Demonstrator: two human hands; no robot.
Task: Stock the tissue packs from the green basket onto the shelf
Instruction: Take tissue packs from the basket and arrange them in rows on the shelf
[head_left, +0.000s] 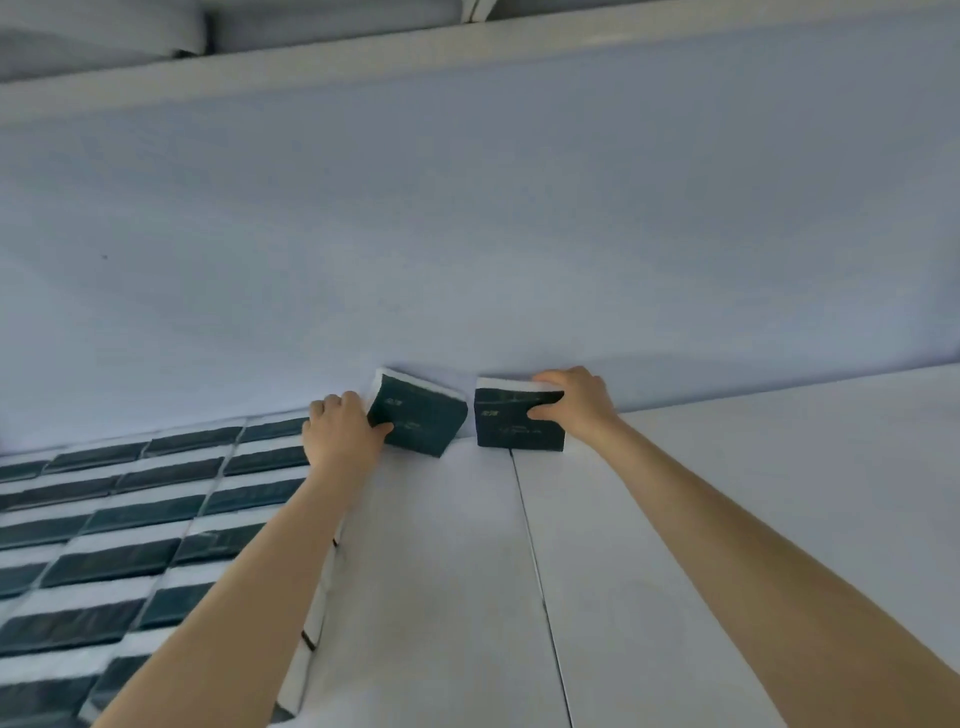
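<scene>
Bare arms (753, 545) stretch from the bottom of the frame to the back of a white shelf (727, 519), each hand setting down one dark tissue pack. The left hand (340, 434) grips the left pack (421, 418) with its thumb on the front face and its fingers curled behind. That pack is tilted, one lower corner on the board, apparently being swung in to stand beside the rows of tissue packs (130, 519) that fill the shelf's left side. The right hand (576, 402) clamps the right pack (519, 421), fingers over the top edge and thumb across the front. This one stands upright and square, close to the back wall (467, 234), just right of the seam (540, 571) between two boards.

The two packs are close together but apart, which suggests a new column started from the rear so that later packs can be lined up in front. The right pack looks ready for release, while the left one needs levelling and a push toward its neighbours. The green basket is out of view. An upper shelf (363, 62) runs overhead.
</scene>
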